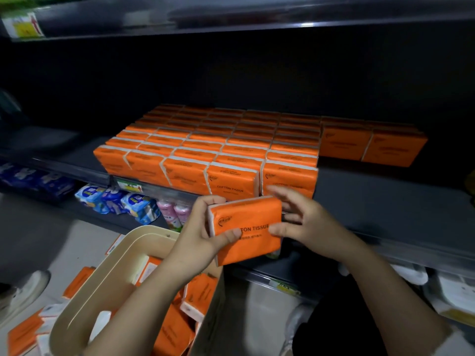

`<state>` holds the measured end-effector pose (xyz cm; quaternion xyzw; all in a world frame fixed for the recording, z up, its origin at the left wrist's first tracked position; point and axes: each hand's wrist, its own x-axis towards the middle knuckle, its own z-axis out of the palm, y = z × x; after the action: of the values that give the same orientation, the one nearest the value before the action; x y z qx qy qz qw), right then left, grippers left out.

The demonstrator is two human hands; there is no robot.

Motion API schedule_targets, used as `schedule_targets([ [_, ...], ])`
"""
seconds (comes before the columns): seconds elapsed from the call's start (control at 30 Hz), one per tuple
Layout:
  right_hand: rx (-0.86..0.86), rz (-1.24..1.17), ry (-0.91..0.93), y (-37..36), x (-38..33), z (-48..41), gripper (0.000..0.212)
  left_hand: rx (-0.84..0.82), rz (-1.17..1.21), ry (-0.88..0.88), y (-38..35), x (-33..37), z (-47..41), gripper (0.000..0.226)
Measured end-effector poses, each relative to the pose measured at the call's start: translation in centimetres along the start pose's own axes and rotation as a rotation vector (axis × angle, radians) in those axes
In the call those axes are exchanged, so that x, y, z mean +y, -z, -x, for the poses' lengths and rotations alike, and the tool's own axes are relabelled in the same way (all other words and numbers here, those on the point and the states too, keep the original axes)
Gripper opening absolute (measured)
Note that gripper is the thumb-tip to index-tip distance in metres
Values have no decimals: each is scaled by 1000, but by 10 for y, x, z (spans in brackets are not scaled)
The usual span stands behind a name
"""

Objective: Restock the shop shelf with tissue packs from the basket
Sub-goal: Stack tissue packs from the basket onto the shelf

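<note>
Middle of frame, low: one orange tissue pack (248,233) held in the air in front of the shelf (385,199), not yet placed, printed face toward the camera. Left hand (203,228) grips its left end, thumb across the front face, fingers wrapped round the back. Right hand (302,219) is at the right end, thumb lying on the front near the edge, fingers blurred beyond the corner; cannot tell if it has really closed on the pack or only steadies it. Behind, centre of frame, the stocked packs (218,152) stand on edge in tight rows running front to back, with a shorter row further right and bare shelf in front of it at right of centre. That gap looks like the likely slot. Lower left: cream basket (84,299) with more orange packs (198,291) inside, a few loose packs (23,332) on the floor at the bottom left corner, a shoe (24,291) at the left edge. Shelf below holds blue wrapped packs (115,199) and pink bottles (174,211). Handling, as a judgement: pack looks light and soft, thin plastic wrap, squashes under a hard pinch and may slide a little on the film. Best held by the two short ends or thumb-on-face as now, kept upright, then pushed in flush beside a standing neighbour so the row does not topple. Not fragile; dropping it costs nothing but time.
</note>
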<state>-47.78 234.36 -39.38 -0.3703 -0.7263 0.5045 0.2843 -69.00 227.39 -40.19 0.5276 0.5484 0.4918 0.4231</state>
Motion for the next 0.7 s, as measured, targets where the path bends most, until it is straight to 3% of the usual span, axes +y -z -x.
schedule_targets([
  [0.17, 169, 127, 68, 10, 3, -3, 52, -45, -197, -74, -14, 4, -12, 62],
  [0.3, 439, 235, 49, 25, 6, -8, 47, 87, -526, -242, -14, 10, -30, 74],
  [0.4, 627, 271, 12, 34, 12, -11, 44, 164, -766, -317, -9, 13, -46, 66],
  [0.53, 761, 319, -20, 30, 17, -15, 41, 113, -1016, -306, -9, 7, -70, 68],
  [0.7, 797, 496, -54, 18, 24, -23, 44, 8, -1192, -193, -18, 0, -83, 74],
])
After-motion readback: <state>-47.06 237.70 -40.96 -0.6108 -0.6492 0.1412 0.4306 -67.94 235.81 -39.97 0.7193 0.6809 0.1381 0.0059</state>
